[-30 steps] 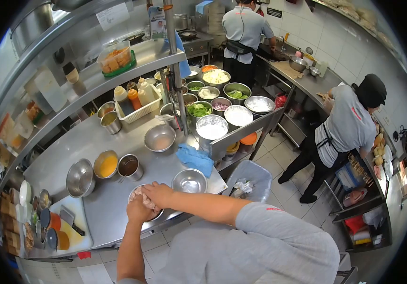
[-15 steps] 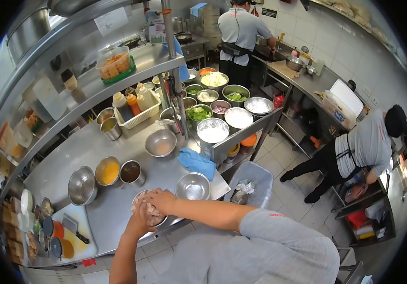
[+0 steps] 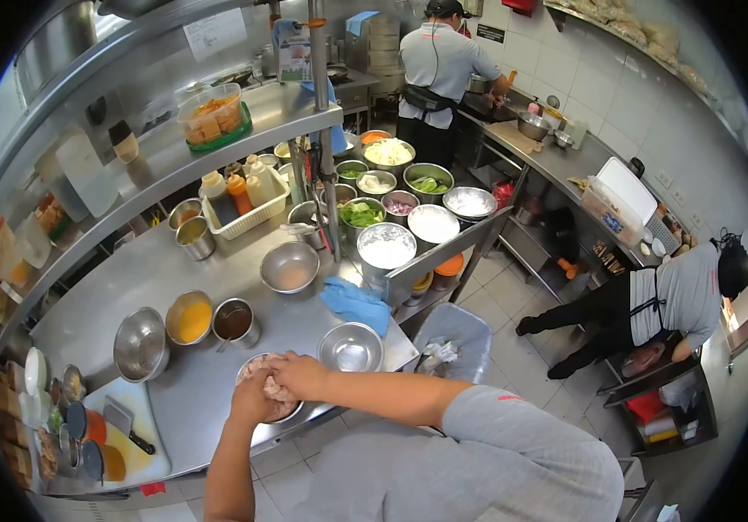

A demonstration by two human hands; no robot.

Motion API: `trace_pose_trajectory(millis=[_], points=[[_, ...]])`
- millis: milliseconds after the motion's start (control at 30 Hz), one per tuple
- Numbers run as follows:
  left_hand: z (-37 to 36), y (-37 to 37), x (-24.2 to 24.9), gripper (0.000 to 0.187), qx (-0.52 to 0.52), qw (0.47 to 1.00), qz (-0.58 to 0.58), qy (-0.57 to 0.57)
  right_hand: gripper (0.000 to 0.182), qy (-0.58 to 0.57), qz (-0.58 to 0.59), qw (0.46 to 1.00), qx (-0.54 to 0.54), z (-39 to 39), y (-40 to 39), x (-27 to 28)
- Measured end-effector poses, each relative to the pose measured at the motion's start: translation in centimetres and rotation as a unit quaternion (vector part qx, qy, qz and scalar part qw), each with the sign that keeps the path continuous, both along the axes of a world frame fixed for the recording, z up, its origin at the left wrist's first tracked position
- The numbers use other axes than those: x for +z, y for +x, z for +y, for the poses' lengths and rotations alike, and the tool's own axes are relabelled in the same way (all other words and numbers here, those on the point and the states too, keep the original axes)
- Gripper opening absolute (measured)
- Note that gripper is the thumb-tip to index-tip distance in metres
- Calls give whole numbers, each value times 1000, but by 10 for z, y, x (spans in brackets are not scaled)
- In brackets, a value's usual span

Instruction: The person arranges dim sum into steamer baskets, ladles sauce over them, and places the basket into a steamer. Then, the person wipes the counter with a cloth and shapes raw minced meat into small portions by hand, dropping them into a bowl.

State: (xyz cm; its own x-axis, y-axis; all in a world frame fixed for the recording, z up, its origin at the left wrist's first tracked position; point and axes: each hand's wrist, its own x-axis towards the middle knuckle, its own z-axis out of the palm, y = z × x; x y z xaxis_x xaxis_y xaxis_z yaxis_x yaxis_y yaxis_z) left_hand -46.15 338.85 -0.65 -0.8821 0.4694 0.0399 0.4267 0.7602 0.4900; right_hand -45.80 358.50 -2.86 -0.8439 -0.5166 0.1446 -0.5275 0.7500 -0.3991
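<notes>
A metal bowl of pale pink raw meat [image 3: 279, 410] sits at the front edge of the steel table [image 3: 200, 418]. Both hands are in the bowl, close together on the meat. My left hand [image 3: 253, 397] is at the bowl's left side, its fingers curled into the meat. My right hand [image 3: 299, 378] reaches in from the right, fingers bent over the meat and partly hidden. Just to the right stands an empty metal bowl [image 3: 350, 348]. Behind the meat are a pot of brown sauce [image 3: 234, 321] and a bowl of yellow liquid [image 3: 191, 320].
A cleaver [image 3: 129, 424] lies on a white cutting board [image 3: 152, 457] at left. A blue cloth [image 3: 357, 303] lies near the table's right corner, above a grey bin [image 3: 470, 335]. Two co-workers stand at the back [image 3: 439, 65] and at right [image 3: 674, 296].
My hands have drawn closer together, their fingers more curled into the meat. The view has shifted slightly. The co-worker at right has moved a little to the right.
</notes>
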Motion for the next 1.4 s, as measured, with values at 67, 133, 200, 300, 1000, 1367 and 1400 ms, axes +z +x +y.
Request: trace_pose_trajectory(millis=[67,133,200,300,1000,1367,1400], points=[[-3,-5,-13,51,4,1000,19,-7,28,11,-8,1000,-10,1,1,4],[-6,-10,-32,44,85,996,29,-20,27,19,-14,1000,-18,0,-2,7],[-3,-7,-24,53,105,994,-15,-11,30,36,-20,999,-11,2,-8,9],[-11,1,-10,69,86,995,-48,-22,38,77,-50,996,-3,-2,-11,9],[-13,6,-41,54,276,944,67,168,93,15,-50,997,60,-16,-56,17],[-95,-16,-17,70,230,920,-18,318,94,-87,-136,987,22,-13,-55,-1],[-87,-15,-12,73,161,967,63,185,92,-41,-88,995,28,-14,-50,3]])
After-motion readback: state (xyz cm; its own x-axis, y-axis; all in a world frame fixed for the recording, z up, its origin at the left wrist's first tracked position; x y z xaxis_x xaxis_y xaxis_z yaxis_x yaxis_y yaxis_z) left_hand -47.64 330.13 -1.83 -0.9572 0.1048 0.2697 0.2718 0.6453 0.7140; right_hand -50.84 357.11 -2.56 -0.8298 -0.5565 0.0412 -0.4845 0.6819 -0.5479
